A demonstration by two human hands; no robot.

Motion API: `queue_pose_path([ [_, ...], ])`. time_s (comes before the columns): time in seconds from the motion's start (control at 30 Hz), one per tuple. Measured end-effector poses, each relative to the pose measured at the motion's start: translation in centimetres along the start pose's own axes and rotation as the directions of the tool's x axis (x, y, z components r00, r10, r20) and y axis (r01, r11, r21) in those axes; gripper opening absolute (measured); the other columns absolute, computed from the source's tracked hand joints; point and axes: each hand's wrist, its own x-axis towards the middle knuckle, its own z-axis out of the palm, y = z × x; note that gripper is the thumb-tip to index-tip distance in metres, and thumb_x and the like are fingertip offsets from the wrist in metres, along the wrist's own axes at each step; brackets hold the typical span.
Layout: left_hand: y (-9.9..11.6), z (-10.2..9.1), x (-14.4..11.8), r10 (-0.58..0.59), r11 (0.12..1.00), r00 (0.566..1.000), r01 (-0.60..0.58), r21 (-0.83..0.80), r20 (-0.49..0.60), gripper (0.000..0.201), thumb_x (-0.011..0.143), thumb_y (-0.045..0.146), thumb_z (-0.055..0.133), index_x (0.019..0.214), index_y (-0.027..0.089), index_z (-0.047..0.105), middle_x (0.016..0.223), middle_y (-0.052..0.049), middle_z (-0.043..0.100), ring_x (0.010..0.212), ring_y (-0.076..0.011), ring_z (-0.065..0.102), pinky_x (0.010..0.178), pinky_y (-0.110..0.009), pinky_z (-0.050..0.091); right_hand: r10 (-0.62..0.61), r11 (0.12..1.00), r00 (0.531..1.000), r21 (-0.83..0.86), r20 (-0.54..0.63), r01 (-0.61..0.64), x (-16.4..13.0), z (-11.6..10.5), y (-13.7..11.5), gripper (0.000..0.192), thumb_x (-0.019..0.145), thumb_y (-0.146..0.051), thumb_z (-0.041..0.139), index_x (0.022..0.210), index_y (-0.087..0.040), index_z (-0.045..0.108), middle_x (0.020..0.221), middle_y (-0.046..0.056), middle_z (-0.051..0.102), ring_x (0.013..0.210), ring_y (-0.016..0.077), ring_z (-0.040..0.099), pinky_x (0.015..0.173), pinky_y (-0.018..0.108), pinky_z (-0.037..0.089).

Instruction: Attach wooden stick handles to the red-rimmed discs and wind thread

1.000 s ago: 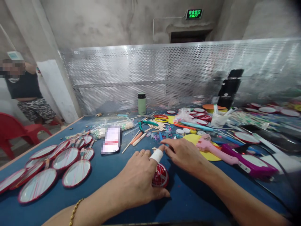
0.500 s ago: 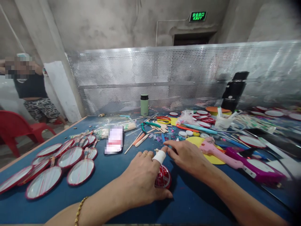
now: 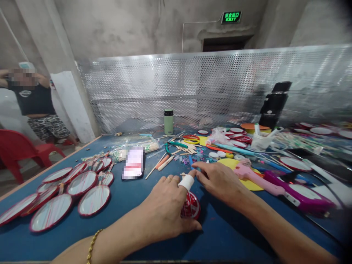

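Note:
My left hand (image 3: 167,203) lies over a red round disc (image 3: 191,206) with a pale pattern, on the blue table. Its thumb rests along the near edge, and the index finger, wrapped in white tape (image 3: 186,182), reaches past the far side. Much of the disc is hidden under this hand. A short bit of wooden stick (image 3: 183,174) shows by the taped finger. My right hand (image 3: 217,183) is curled just beyond the disc, thumb and fingertips drawn together beside the left index fingertip. Whatever they pinch is too small to make out.
Several red-rimmed white discs on sticks (image 3: 82,183) lie left, near a phone (image 3: 133,163). Wooden sticks (image 3: 166,163) and green-handled pliers (image 3: 176,145) lie ahead. On the right are a pink and purple glue gun (image 3: 299,194) and a yellow disc (image 3: 254,186). A person (image 3: 35,99) stands far left.
Both hands and the disc stay nearly in place; my right fingertips shift very slightly. The view tilts a little.

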Motion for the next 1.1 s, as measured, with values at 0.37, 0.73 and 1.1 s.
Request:
queue_pose_path([
  [0.37, 0.09, -0.18, 0.02, 0.001, 1.0, 1.0, -0.001, -0.001, 0.011, 0.104, 0.071, 0.064, 0.071, 0.152, 0.013, 0.031, 0.128, -0.021, 0.062, 0.115, -0.039, 0.057, 0.097, -0.052, 0.045, 0.004, 1.0, 1.0, 0.005, 0.002, -0.004, 0.0, 0.17, 0.13, 0.033, 0.095, -0.032, 0.048, 0.119, -0.025, 0.07, 0.101, 0.008, 0.078, 0.094, 0.0278, 0.073, 0.076, 0.035, 0.05],
  [0.73, -0.05, -0.03, 0.05, 0.007, 1.0, 1.0, -0.007, -0.003, 0.0, 0.102, 0.072, 0.061, 0.071, 0.153, 0.014, 0.03, 0.127, -0.021, 0.062, 0.115, -0.0395, 0.057, 0.097, -0.053, 0.045, 0.003, 1.0, 1.0, -0.006, -0.011, -0.003, 0.07, 0.28, 0.14, 0.033, 0.094, -0.032, 0.049, 0.119, -0.026, 0.07, 0.1, 0.007, 0.078, 0.094, 0.0274, 0.073, 0.075, 0.034, 0.05],
  [1.1, -0.18, 0.26, -0.05, 0.01, 1.0, 1.0, -0.01, 0.01, -0.009, 0.103, 0.072, 0.066, 0.068, 0.153, 0.015, 0.029, 0.129, -0.021, 0.061, 0.116, -0.0395, 0.057, 0.098, -0.053, 0.044, 0.004, 1.0, 1.0, -0.009, 0.0, -0.004, 0.08, 0.18, 0.12, 0.033, 0.094, -0.032, 0.05, 0.119, -0.025, 0.07, 0.1, 0.008, 0.078, 0.093, 0.0282, 0.073, 0.075, 0.035, 0.05],
])
